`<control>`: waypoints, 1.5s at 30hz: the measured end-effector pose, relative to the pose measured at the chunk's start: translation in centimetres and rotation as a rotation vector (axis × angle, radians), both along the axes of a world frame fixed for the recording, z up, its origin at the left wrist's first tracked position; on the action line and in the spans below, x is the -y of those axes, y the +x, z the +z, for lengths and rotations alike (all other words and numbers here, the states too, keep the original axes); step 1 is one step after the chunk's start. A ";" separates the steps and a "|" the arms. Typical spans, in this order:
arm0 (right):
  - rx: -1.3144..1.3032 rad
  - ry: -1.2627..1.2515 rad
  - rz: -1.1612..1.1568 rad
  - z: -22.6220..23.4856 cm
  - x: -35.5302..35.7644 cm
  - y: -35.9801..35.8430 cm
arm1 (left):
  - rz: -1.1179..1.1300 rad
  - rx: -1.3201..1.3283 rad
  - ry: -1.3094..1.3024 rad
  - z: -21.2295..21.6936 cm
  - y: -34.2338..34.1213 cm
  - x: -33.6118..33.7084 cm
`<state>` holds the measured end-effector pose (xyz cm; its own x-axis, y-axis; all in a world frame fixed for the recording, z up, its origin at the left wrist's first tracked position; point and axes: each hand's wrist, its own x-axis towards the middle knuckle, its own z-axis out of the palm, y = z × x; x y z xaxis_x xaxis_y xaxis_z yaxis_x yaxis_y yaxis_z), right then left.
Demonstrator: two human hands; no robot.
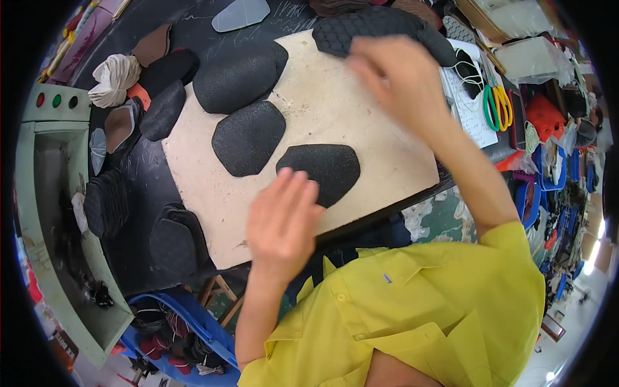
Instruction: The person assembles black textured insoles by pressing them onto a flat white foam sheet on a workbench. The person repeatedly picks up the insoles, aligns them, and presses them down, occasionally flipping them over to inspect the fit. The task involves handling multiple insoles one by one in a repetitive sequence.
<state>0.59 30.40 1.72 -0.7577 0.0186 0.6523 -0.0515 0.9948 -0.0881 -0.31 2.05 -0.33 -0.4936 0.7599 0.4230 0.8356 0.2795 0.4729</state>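
Observation:
My left hand [282, 226] lies with its fingers stretched out, the tips at the lower left edge of a black, rounded sole-shaped piece [329, 169] on the pale board [380, 151]. Blurred by motion, my right hand [401, 80] is over the far right of the board, close to a stack of black quilted pieces [338, 32]. Whether anything is between its fingers cannot be made out. Farther left on the board is a black textured piece [248, 138], and beyond it several overlapping black pieces [235, 79].
At left stand a pale green metal box with buttons [57, 106] and stacked black pieces [106, 203]. White cord [115, 79] lies at the far left. Green- and orange-handled scissors [496, 108] rest on papers at right. A blue basket [187, 316] sits below.

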 end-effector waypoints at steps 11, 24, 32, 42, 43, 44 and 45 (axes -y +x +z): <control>0.159 -0.949 -0.051 2.4 0.4 -0.8 | -0.042 0.024 -0.233 -0.9 3.5 4.2; 0.697 -1.235 0.166 1.0 8.4 6.8 | 0.313 0.143 0.180 -1.9 6.2 5.7; 0.716 -1.278 0.093 -0.5 9.4 6.7 | 0.298 0.100 0.131 -2.5 6.0 5.4; 0.712 -1.237 0.052 -1.9 9.4 6.9 | 0.317 -0.079 -0.091 -3.8 6.5 4.4; 0.701 -1.228 0.051 -2.0 9.4 6.9 | 0.313 -0.080 -0.099 -3.8 6.5 4.5; 0.689 -1.219 0.050 -2.1 9.5 6.9 | 0.312 -0.085 -0.105 -3.9 6.6 4.5; 0.701 -1.200 0.032 -2.1 9.4 6.8 | 0.311 -0.091 -0.110 -3.9 6.6 4.5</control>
<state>7.39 20.95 -0.34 -0.9274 0.2669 -0.2620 0.3370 0.2923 -0.8950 6.26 -2.50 -4.26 -0.6732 0.6221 0.3998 0.7394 0.5728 0.3537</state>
